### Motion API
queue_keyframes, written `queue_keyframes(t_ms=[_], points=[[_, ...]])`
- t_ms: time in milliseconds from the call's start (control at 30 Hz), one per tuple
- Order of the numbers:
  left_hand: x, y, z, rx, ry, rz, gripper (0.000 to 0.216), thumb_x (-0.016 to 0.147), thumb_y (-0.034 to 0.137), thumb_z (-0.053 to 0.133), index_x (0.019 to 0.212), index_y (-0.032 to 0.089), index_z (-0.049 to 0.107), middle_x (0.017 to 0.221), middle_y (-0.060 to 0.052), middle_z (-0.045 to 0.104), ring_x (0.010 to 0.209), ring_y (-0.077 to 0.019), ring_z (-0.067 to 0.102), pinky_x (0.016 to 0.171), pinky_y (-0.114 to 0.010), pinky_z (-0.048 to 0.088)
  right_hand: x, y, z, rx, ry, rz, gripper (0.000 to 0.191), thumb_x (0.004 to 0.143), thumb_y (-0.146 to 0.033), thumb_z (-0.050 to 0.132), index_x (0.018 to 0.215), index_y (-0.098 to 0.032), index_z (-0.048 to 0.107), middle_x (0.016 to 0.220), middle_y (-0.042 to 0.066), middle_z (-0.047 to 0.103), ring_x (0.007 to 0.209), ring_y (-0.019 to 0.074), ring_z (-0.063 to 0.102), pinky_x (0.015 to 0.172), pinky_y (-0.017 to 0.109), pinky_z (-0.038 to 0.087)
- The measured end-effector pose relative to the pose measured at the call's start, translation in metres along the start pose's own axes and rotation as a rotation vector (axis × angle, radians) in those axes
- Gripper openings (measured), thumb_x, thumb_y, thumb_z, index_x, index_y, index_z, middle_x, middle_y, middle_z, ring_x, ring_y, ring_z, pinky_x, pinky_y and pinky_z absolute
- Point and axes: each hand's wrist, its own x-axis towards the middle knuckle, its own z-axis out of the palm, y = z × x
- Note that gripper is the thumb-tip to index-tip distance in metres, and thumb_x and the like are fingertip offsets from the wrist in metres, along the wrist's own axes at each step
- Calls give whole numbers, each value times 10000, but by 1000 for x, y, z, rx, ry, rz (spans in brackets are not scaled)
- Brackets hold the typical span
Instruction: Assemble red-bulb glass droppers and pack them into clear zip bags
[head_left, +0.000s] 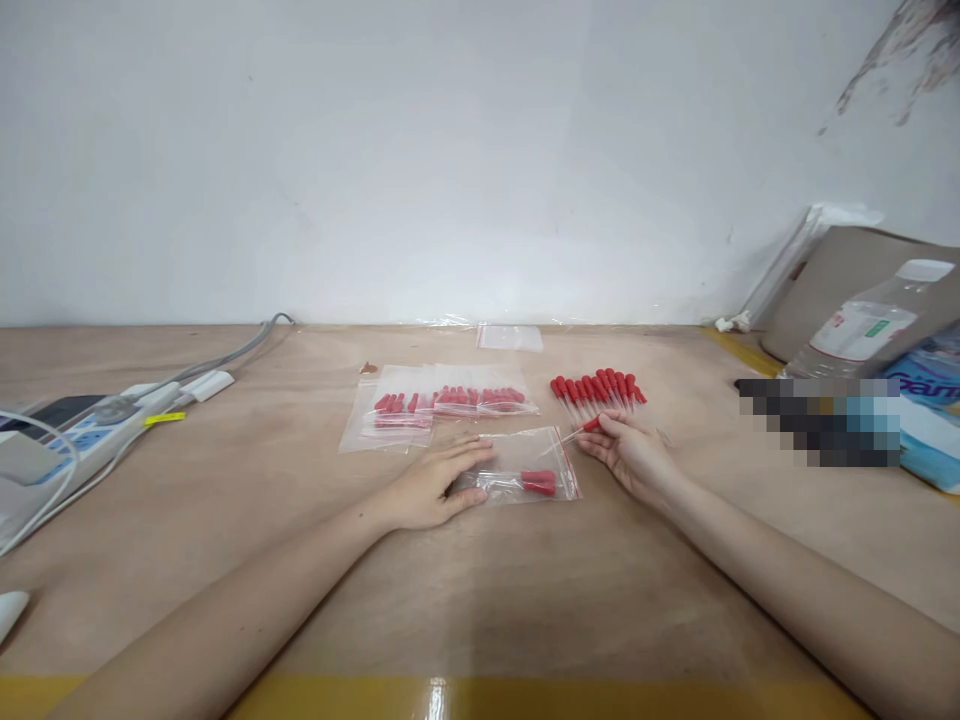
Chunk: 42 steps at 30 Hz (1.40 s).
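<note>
My left hand lies flat, fingers stretched out, on the left end of a clear zip bag that holds two red-capped droppers. My right hand pinches one red-capped dropper at the bag's right, open end. Just behind it a row of several loose red-capped droppers lies on the wooden table. Filled bags of droppers lie further left, behind my left hand.
An empty clear bag lies near the wall. A white power strip with cables sits at the left. At the right stand a cardboard piece, a plastic bottle and a blue packet. Yellow tape edges the table front.
</note>
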Motion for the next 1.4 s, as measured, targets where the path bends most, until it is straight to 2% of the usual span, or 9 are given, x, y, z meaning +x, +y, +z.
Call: queue_keyframes(t_ms=[167, 367, 533, 633, 833, 1000, 1133, 1267, 1400], points=[[0, 1, 0, 5, 24, -8, 555, 859, 417, 449, 1356, 238, 277, 1365, -60, 384, 1271, -220, 320, 1034, -391, 300, -6, 4, -6, -380, -267, -123, 230, 652, -325, 687, 755, -192, 531, 694, 2, 615, 616, 122, 573, 604, 276, 486], [0, 1, 1, 12, 39, 18, 549, 855, 396, 462, 1346, 218, 291, 1355, -74, 393, 1262, -217, 331, 1034, -391, 301, -4, 12, -8, -815, -320, -363, 218, 636, -387, 674, 690, -186, 610, 567, -17, 535, 515, 107, 448, 458, 225, 371], [0, 2, 1, 9, 37, 10, 530, 856, 379, 466, 1336, 225, 302, 1352, -74, 397, 1262, -229, 330, 1029, -411, 302, -8, 17, 1, -943, -407, -596, 158, 745, -301, 559, 745, -190, 672, 833, 55, 599, 740, 155, 545, 654, 283, 445], [0, 2, 0, -19, 53, 16, 503, 851, 369, 475, 1309, 223, 327, 1327, -74, 425, 1246, -226, 353, 1020, -400, 316, -5, 8, 0, -1004, -481, -633, 204, 785, -267, 492, 814, -195, 681, 881, 63, 607, 793, 157, 563, 717, 292, 444], [1, 4, -1, -77, 35, -23, 327, 840, 383, 487, 1116, 217, 431, 1330, -77, 423, 1211, -223, 401, 976, -388, 357, 36, -27, -5, -1255, -128, -647, 185, 750, -289, 521, 827, -183, 653, 730, 27, 629, 613, 134, 537, 579, 250, 412], [1, 3, -1, -99, 42, -42, 247, 831, 390, 497, 987, 210, 434, 1318, -96, 435, 1179, -234, 435, 940, -395, 376, 69, -33, 19, -1489, 22, -560, 399, 736, -402, 531, 1027, -142, 614, 878, 92, 646, 818, 202, 581, 652, 272, 419], [0, 2, 1, -96, 53, -29, 230, 831, 390, 498, 952, 206, 435, 1319, -100, 433, 1188, -237, 426, 940, -397, 373, 80, -26, 35, -1594, 105, -476, 305, 727, -375, 534, 895, -157, 663, 975, 127, 623, 868, 237, 583, 676, 297, 425], [0, 2, 1, -76, 50, -13, 287, 839, 387, 489, 1063, 214, 444, 1320, -84, 433, 1202, -227, 411, 966, -399, 357, 86, -27, 34, -1486, 176, -460, 209, 709, -325, 550, 810, -177, 656, 977, 108, 614, 835, 212, 590, 682, 293, 430], [1, 1, 1, -59, 71, 12, 432, 838, 365, 497, 1229, 223, 379, 1285, -80, 462, 1192, -221, 417, 979, -391, 355, 84, -40, 17, -1175, 213, -496, 187, 724, -317, 536, 820, -162, 575, 842, 79, 636, 761, 175, 592, 669, 280, 439]])
